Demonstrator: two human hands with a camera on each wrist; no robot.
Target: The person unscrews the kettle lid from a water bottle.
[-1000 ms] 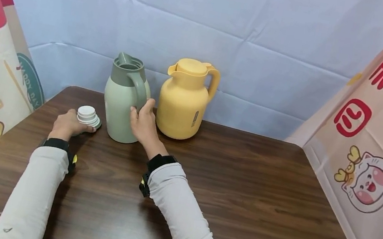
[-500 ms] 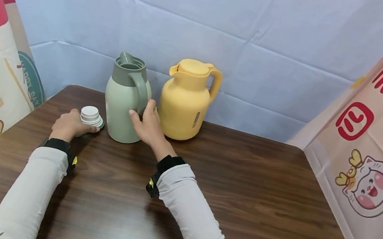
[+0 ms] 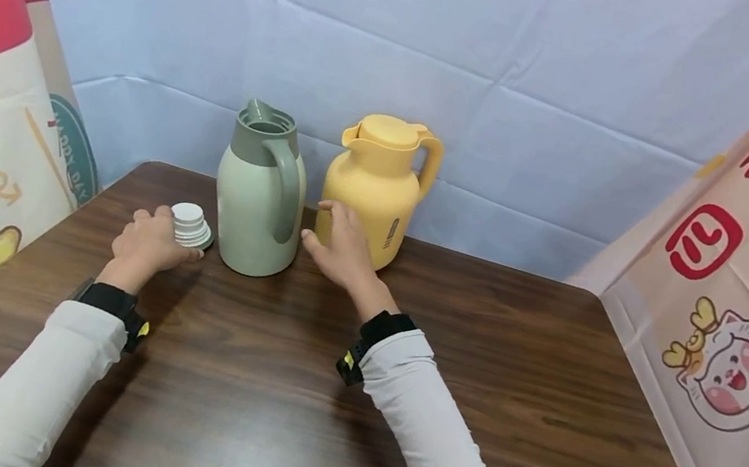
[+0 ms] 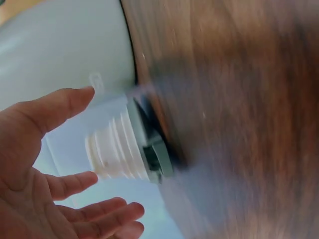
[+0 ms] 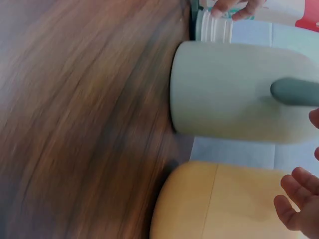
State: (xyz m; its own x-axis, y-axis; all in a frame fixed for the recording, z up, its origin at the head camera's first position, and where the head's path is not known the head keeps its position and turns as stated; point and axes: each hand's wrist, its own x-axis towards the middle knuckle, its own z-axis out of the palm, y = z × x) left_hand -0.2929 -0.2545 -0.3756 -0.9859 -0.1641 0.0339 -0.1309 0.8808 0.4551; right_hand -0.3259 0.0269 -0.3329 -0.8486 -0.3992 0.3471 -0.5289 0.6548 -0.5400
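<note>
the white ridged plastic-looking stopper with a dark green cap (image 3: 190, 226) stands cap-side down on the dark brown wood-grain table (image 3: 499, 420), just left of the tall pale green jug with a darker green collar (image 3: 251, 205). the left hand (image 3: 148, 241) is beside the stopper, its thumb and fingers apart on either side of the white part. the left wrist view shows a gap at the thumb; whether the index fingertip touches cannot be told.

the right hand (image 3: 342, 251) has its fingers loosely spread, clamped on nothing, in front of the rounded matte yellow jug with a closed lid (image 3: 380, 177). contact with that jug cannot be told either.

judging from this, a clean grasp of the stopper calls for thumb and fingers meeting low on the green cap, from opposite sides, so the white ridges stay untouched. squeezing only the narrow top could tip it. the left thumb is best kept clear of the pale green jug, which stands close by. should that jug need steadying, its curved green handle (image 3: 289, 203) faces the right hand and offers a firm hold.
</note>
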